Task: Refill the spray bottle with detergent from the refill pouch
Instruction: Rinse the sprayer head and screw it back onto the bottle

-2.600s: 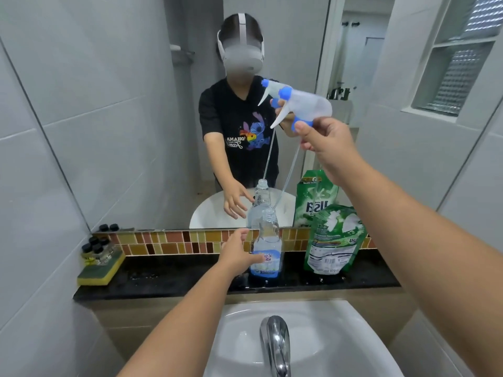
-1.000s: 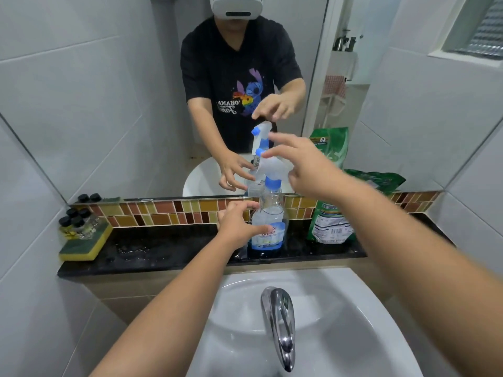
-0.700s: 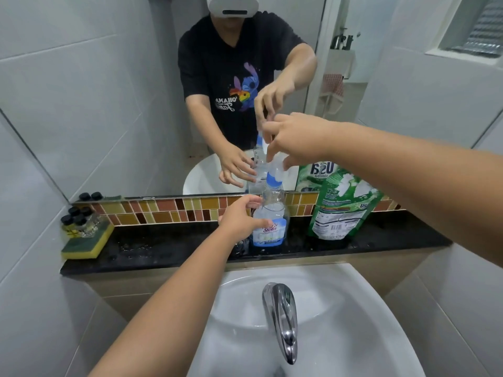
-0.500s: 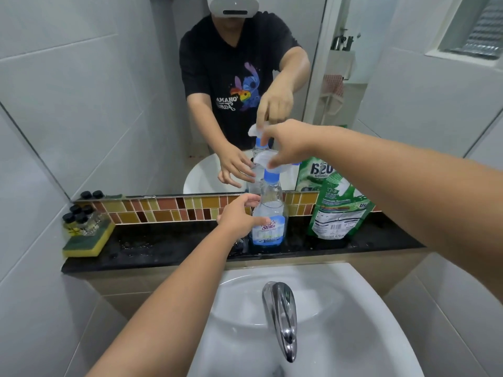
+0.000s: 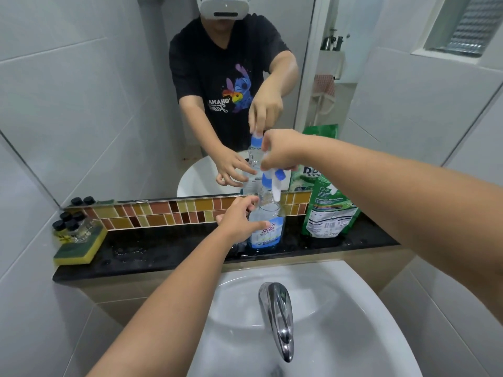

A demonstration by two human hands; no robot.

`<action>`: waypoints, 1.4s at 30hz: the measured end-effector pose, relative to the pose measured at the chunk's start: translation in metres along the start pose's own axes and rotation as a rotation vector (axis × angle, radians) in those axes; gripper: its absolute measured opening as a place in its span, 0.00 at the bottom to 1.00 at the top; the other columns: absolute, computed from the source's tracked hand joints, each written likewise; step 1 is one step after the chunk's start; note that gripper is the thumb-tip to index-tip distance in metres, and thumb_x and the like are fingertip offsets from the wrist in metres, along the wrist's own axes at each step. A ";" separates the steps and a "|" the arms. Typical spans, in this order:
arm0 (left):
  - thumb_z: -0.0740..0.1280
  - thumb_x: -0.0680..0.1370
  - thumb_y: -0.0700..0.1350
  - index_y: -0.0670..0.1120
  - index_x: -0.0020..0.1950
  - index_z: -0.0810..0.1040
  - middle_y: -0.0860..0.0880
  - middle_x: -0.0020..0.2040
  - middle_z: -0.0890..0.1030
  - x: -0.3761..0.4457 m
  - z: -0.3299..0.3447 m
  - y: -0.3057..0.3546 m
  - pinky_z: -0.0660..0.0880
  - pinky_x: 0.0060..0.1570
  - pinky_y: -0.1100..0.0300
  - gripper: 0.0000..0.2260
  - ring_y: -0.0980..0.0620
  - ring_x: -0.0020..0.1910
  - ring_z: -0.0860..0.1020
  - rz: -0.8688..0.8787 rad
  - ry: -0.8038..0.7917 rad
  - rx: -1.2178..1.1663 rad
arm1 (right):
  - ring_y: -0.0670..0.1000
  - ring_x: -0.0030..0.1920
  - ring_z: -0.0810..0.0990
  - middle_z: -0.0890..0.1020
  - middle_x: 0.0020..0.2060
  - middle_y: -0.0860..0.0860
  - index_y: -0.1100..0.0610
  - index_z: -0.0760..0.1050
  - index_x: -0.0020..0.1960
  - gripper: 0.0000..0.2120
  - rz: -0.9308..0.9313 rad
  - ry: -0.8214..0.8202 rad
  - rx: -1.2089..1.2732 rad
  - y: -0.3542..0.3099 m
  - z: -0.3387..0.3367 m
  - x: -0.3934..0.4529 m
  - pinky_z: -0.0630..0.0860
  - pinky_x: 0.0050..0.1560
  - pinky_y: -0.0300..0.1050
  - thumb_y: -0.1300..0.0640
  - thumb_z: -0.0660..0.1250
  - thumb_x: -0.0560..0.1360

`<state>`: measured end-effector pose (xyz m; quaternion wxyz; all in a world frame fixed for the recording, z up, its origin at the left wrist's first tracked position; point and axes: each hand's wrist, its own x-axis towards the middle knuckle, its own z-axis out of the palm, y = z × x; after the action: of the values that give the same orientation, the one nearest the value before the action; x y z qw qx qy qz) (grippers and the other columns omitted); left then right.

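A clear spray bottle (image 5: 268,227) with a blue label stands upright on the black ledge (image 5: 168,251) behind the sink. My left hand (image 5: 239,220) grips its body from the left. My right hand (image 5: 280,153) grips the white and blue spray head (image 5: 276,180) from above, seated on the bottle's neck, with the trigger hanging down to the right. The green refill pouch (image 5: 329,210) stands on the ledge to the right of the bottle, leaning against the mirror.
A yellow-green sponge (image 5: 79,250) with several small black-capped bottles (image 5: 69,227) sits at the ledge's left end. Below is the white sink (image 5: 353,308) with a chrome tap (image 5: 279,314). The mirror (image 5: 109,104) above the tile strip reflects a person and the bottle.
My right hand brought the spray head down from high above onto the bottle's neck and has been turning it there. My left hand has kept its grip on the bottle.
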<state>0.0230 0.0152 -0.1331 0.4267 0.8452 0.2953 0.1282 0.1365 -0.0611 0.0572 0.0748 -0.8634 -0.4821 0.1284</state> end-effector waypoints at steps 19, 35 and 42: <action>0.75 0.69 0.59 0.61 0.66 0.68 0.57 0.56 0.72 -0.006 0.006 -0.004 0.70 0.61 0.43 0.28 0.53 0.55 0.75 0.061 0.077 0.063 | 0.50 0.36 0.75 0.80 0.35 0.49 0.54 0.80 0.41 0.13 -0.415 -0.025 -0.448 0.015 -0.016 -0.007 0.67 0.33 0.42 0.44 0.75 0.70; 0.74 0.70 0.61 0.63 0.67 0.65 0.60 0.57 0.71 -0.006 0.010 -0.009 0.60 0.58 0.48 0.29 0.58 0.55 0.73 0.056 0.118 0.111 | 0.56 0.65 0.70 0.66 0.71 0.50 0.33 0.68 0.69 0.30 -0.546 0.037 -0.653 0.031 -0.037 -0.006 0.73 0.60 0.54 0.59 0.70 0.75; 0.74 0.70 0.60 0.60 0.67 0.66 0.57 0.59 0.73 -0.007 0.013 -0.012 0.57 0.55 0.51 0.29 0.55 0.57 0.74 0.080 0.167 0.148 | 0.53 0.68 0.69 0.74 0.68 0.49 0.47 0.75 0.68 0.27 -0.639 0.006 -0.783 0.009 -0.032 -0.004 0.69 0.63 0.49 0.48 0.76 0.70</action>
<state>0.0185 0.0082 -0.1498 0.3315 0.8718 0.3048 0.1928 0.1514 -0.0693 0.0859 -0.2177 -0.6362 -0.7342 -0.0938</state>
